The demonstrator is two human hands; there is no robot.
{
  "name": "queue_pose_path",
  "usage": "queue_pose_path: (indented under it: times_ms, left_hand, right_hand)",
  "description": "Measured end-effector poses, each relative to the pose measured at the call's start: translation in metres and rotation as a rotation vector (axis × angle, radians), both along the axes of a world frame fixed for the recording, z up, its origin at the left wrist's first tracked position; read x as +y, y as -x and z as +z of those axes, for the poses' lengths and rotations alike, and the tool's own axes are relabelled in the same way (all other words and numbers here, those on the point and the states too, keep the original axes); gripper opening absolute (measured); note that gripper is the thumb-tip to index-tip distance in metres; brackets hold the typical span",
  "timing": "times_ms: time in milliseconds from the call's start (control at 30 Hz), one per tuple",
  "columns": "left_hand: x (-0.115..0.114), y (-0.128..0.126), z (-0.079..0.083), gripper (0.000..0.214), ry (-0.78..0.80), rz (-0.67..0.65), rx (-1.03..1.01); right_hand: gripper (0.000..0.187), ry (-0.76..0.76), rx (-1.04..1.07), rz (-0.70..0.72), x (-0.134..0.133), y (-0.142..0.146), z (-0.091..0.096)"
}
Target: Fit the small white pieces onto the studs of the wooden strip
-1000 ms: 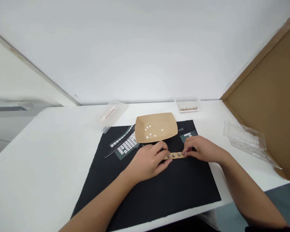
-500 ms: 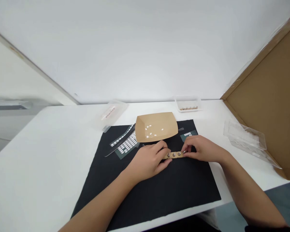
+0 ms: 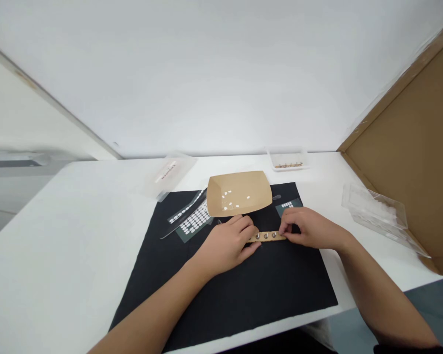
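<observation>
A narrow tan strip (image 3: 269, 236) carrying several small round metal studs lies across the black mat (image 3: 251, 285). My left hand (image 3: 229, 243) is closed around the strip's left end, with thumb in front and fingers behind. At the opposite end my right hand (image 3: 302, 227) is pinched, its fingertips low against the strip. A small metal piece seems to be between those fingertips, mostly hidden by them. Just beyond my hands stands a tan paper tray (image 3: 239, 184) with several small white ovals on its bottom.
Dark green cards with white oval stickers (image 3: 195, 221) and tweezers (image 3: 175, 228) lie left of the tray. Another sticker card (image 3: 288, 204) is behind my right hand. A clear box (image 3: 288, 160), a plastic bag (image 3: 173, 172), a clear case (image 3: 376, 209) and a cardboard box (image 3: 409, 137) stand around the mat.
My right fingertips have shifted slightly right along the strip, and the metal piece seen at them is now mostly covered. My left hand has slid slightly left, baring more of the strip.
</observation>
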State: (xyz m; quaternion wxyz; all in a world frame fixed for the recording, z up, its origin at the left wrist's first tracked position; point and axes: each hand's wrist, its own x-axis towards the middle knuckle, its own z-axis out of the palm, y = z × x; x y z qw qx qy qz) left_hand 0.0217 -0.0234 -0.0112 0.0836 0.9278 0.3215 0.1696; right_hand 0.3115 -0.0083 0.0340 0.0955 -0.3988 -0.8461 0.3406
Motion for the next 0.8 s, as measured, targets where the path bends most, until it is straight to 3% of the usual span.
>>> queue_pose_path:
  times_ms: [167, 433, 800]
  left_hand:
    - [0.0001, -0.0002, -0.0008, 0.017, -0.001, 0.005, -0.003]
    - [0.0005, 0.0000, -0.0009, 0.018, -0.008, 0.001, -0.011]
    - [-0.0003, -0.0006, -0.0023, 0.019, 0.022, 0.031, -0.025]
  right_hand:
    - [0.027, 0.010, 0.023, 0.019, -0.0006, -0.0014, 0.0003]
    - [0.006, 0.012, 0.046, 0.007, 0.0001, -0.0020, 0.0004]
    - [0.012, 0.003, 0.038, -0.005, 0.0012, -0.0016, 0.0036]
